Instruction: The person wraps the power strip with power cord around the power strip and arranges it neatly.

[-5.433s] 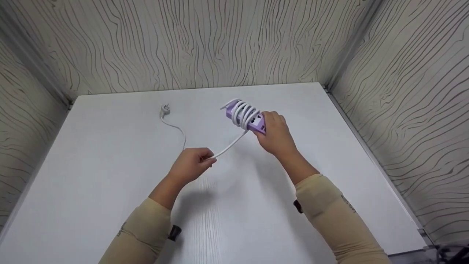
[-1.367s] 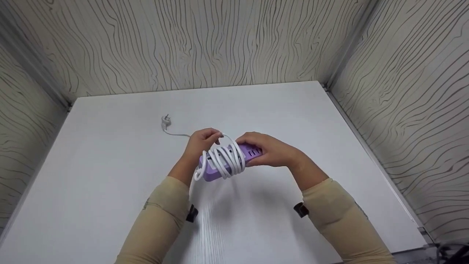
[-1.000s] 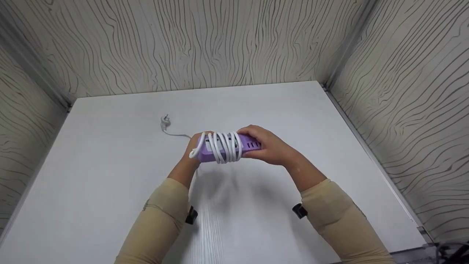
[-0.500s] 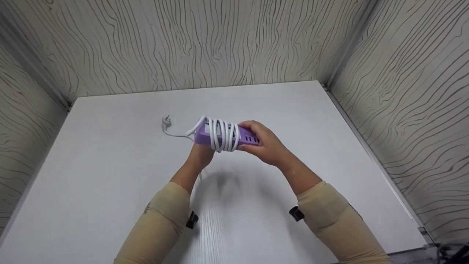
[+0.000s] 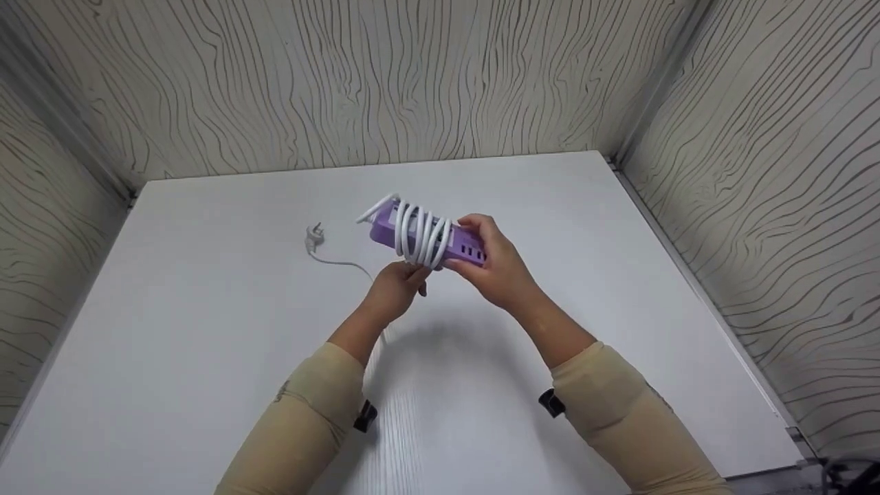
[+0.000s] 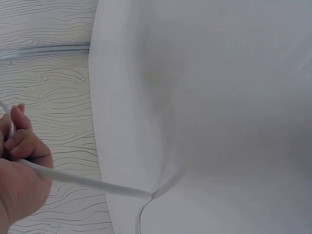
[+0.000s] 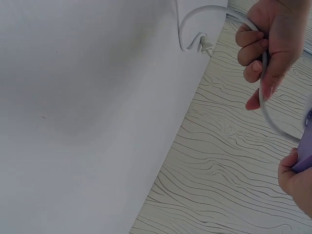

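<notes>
A purple power strip [image 5: 463,242] is held up over the table, its left end raised. My right hand [image 5: 500,267] grips its right end, where a row of slots shows. Several loops of white cord [image 5: 423,237] wrap its middle. Just under these loops my left hand [image 5: 395,292] holds the free cord; in the head view its fingertips are partly hidden. In the right wrist view the left hand [image 7: 273,46] has its fingers curled round the cord [image 7: 280,130], which runs to the strip. The left wrist view shows the cord [image 6: 87,182] leaving that hand towards the table.
The cord's plug [image 5: 315,238] lies on the white table [image 5: 227,309], left of the hands, with a slack length of cord beside it. Wood-patterned panels [image 5: 385,82] stand behind and at both sides. A dark cable [image 5: 852,474] shows at the lower right corner.
The left hand has gone from above the strip, behind it, to below its loops, carrying the cord. Over the last second the strip has moved away from the body and tilted, left end up.
</notes>
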Available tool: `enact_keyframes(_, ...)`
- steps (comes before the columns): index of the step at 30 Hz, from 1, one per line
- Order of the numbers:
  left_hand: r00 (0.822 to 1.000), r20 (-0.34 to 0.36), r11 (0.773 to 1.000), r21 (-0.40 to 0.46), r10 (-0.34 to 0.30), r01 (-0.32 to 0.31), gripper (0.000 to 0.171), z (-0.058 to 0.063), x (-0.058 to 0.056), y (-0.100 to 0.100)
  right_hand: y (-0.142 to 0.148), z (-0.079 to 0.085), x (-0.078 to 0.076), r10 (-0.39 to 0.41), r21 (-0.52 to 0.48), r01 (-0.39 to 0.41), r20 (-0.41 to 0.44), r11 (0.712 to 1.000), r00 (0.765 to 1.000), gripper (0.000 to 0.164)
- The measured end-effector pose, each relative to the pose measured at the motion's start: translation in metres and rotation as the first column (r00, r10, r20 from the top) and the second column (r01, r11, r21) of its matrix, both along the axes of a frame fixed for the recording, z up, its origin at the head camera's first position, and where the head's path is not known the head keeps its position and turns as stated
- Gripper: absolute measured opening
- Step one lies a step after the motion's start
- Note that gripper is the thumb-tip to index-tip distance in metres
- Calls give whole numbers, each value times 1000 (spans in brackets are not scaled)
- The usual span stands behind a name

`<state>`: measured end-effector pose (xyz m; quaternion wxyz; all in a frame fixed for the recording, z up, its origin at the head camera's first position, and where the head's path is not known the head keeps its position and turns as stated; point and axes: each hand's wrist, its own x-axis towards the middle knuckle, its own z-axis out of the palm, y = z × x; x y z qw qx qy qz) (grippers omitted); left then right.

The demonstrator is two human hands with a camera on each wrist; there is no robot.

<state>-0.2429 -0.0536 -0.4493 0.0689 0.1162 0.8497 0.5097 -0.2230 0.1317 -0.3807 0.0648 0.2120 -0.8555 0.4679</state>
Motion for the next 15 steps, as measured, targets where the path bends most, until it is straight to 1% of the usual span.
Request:
enact_keyframes(2, 1000, -7, 1000, -3, -5, 5, 25, 0, 0, 0, 0, -1, 0, -17, 9, 17, -11, 1000, 1000, 55)
enact_keyframes(4, 1000, -10, 1000, -1, 2, -2, 25, 1, 1, -1, 0, -1, 0, -33, 25, 33, -21, 999, 999, 55)
enact_keyframes(7, 1000, 8, 1000, 24, 18, -19, 24, 2, 3, -2, 0, -2, 1, -53, 45, 54, -25, 998, 998, 56)
enact_keyframes(10, 998, 46, 995, 95, 31, -35, 25, 3, 6, -3, -1, -1, 1, -71, 60, 72, -21, 996, 997, 57)
enact_keyframes(15, 990, 122, 969, 226, 71, -98, 29, 4, 10, -4, -2, 2, 0, -127, 61, 128, -25, 990, 992, 59)
